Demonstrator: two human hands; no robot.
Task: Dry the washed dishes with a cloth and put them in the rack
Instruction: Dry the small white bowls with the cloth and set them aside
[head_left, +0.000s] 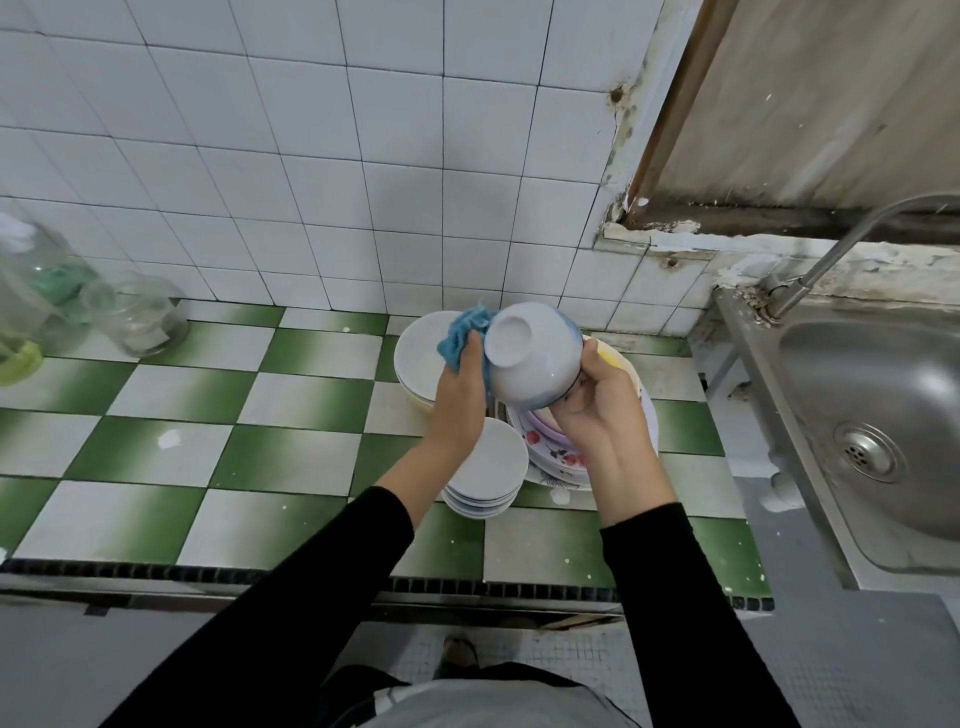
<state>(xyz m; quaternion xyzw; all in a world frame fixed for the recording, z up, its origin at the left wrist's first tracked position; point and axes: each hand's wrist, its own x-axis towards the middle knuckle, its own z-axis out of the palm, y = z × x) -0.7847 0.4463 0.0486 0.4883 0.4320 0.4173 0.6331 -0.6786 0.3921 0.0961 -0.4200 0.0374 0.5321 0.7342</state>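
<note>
A white bowl (535, 358) is being gripped base-up by the right hand (597, 410); left of that grip, a blue cloth (462, 332) is being clutched by the left hand (460, 395).

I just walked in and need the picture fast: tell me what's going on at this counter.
A person is drying a white bowl. The right hand grips it by the rim, base turned up, while the left hand holds a blue cloth against its side. Below, on the tiled counter, sit a stack of white bowls and some flowered plates.
</note>
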